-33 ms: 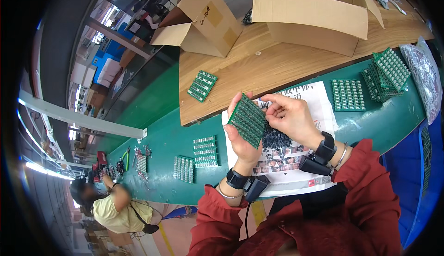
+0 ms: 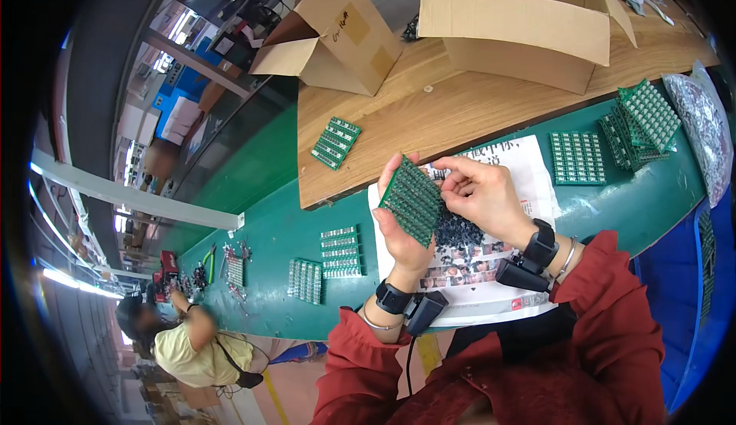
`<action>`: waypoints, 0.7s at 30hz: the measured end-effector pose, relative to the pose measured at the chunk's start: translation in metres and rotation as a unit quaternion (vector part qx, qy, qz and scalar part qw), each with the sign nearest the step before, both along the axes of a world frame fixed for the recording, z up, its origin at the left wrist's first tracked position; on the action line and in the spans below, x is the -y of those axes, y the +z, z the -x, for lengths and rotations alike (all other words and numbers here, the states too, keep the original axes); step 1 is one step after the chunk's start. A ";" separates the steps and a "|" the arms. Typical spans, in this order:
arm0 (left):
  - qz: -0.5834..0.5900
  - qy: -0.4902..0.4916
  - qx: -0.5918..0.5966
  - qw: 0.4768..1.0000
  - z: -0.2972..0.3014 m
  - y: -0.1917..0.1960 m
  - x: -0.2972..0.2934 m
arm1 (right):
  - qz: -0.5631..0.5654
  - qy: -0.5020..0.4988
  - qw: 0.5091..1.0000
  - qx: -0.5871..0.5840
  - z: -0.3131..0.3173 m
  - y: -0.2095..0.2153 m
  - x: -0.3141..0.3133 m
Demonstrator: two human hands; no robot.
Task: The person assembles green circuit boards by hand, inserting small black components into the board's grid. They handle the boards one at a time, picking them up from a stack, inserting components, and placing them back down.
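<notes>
A green circuit board with rows of small parts is tilted up in my left hand. My left thumb and fingers grip it by its edges. Close to the board's right edge, my right hand has its thumb and fingertips pinched together. Whatever lies between those fingertips is too small to make out. Below both hands, a pile of small black parts lies on a printed paper sheet. Part of the pile is hidden behind the board and my right hand.
More green boards lie left on the green table, and stacked boards stand at the right beside a silvery bag. Two cardboard boxes occupy the wooden board behind. A co-worker sits at far left.
</notes>
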State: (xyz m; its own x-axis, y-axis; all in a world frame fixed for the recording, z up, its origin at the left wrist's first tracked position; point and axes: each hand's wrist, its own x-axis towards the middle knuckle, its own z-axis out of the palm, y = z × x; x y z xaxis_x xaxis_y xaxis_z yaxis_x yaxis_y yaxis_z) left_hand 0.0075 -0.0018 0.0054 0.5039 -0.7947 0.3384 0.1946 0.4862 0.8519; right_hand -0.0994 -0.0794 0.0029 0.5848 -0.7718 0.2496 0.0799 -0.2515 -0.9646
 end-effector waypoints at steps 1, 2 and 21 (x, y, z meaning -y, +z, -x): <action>0.001 0.002 0.008 1.000 0.001 0.001 0.000 | 0.000 0.001 1.000 0.004 0.000 0.000 0.000; -0.001 0.004 0.016 1.000 0.001 0.002 0.000 | -0.006 -0.005 1.000 0.009 0.000 0.001 -0.002; -0.019 -0.011 0.040 0.999 0.006 0.000 -0.001 | 0.000 -0.035 0.998 0.042 0.001 0.011 -0.004</action>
